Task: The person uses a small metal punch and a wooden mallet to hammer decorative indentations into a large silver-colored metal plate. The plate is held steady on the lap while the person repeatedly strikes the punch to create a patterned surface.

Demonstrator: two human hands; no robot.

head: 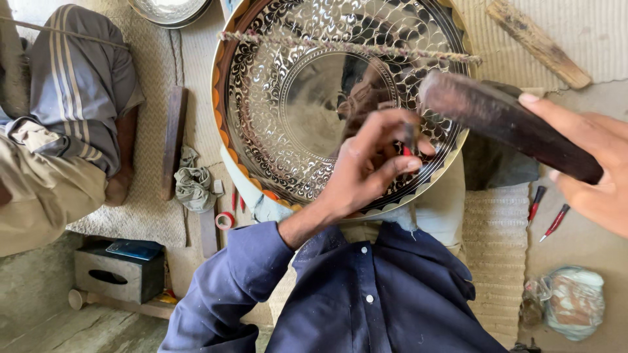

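A small chisel [407, 145] was pinched upright in the left hand [366, 167], tip on the engraved brass tray [275, 111] near its lower right rim. A wooden mallet [507, 124] was gripped in the closed right hand [589, 163], its long axis slanting up-left, head just above the chisel

Silver scroll-engraved tray [307, 98], orange-scalloped rim
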